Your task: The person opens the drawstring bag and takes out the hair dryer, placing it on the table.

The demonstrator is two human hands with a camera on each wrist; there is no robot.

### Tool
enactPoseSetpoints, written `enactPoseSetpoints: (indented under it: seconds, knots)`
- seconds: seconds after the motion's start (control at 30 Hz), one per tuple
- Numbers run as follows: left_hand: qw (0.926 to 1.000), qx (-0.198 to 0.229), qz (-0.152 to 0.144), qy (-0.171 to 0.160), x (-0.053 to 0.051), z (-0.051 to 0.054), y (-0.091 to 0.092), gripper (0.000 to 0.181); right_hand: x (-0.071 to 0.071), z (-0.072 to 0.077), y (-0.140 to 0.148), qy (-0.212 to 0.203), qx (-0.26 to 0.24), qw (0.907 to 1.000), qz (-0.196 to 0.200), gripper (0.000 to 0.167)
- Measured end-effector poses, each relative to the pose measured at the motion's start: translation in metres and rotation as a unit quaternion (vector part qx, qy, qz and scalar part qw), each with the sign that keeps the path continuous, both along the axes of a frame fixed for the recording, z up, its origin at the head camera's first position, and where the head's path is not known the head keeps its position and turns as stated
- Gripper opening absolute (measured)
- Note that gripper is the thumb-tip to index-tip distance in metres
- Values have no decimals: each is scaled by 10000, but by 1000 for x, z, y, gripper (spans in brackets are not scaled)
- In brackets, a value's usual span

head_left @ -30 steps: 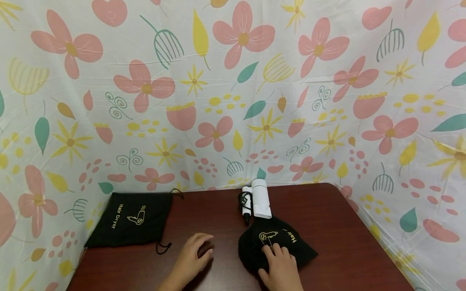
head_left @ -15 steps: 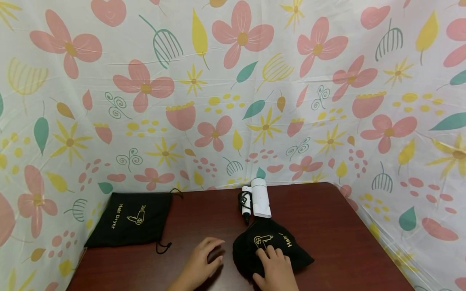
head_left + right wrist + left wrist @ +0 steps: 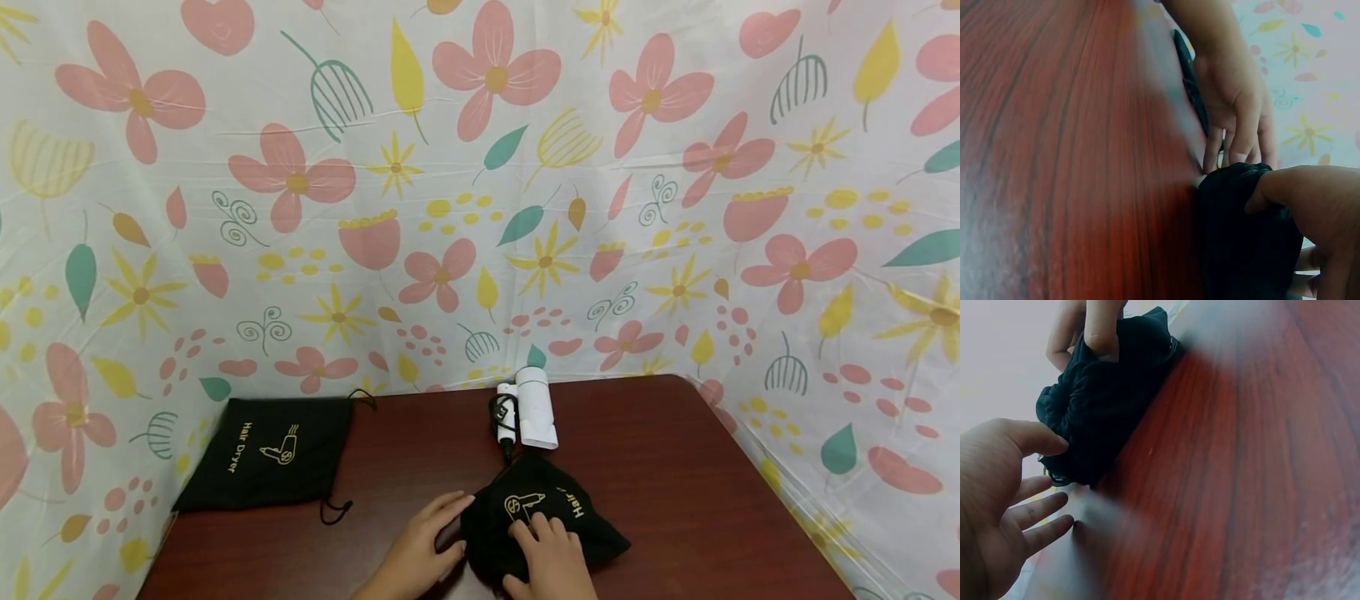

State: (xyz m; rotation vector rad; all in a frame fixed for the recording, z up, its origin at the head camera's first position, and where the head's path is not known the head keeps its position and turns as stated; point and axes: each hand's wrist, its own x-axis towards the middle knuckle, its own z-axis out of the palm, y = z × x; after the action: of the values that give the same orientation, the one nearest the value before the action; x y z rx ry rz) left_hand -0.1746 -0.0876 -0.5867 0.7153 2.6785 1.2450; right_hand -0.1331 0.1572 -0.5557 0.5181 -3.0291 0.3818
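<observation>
Head cam: high, forward-down, wide over tabletop (image 3: 675,492). Both wrist cams: close, low along it, sharing the black bag (image 3: 1113,394): left frame's upper left, right frame's lower right.

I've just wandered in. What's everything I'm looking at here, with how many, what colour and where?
Flat bag: 1, black with gold print, table's left side
Drawstring loops: 2, black, flat bag's right corners
Bulging bag: 1, black with gold print, under the right hand
Apparent hair dryer: 1, white, table's back edge
Cord: 1, black, bundled against the dryer
Table: 1, reddish brown, beneath everything
Floral backdrop: white, multicoloured print, behind the table
Left hand: 1, bare, at the bulging bag's left
Right hand: 1, bare, on the bulging bag
</observation>
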Motion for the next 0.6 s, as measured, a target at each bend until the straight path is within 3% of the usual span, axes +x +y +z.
enactPoseSetpoints:
  seconds: [0.23, 0.6]
  knots:
    - [9995, 45, -173, -265, 1, 0, -3, 56, 0, 1, -6, -64, -31, 9999, 136, 43]
    - [9977, 298, -273, -540, 2, -4, -13, 40, 0, -9, -11, 403, -47, 9988, 263, 43]
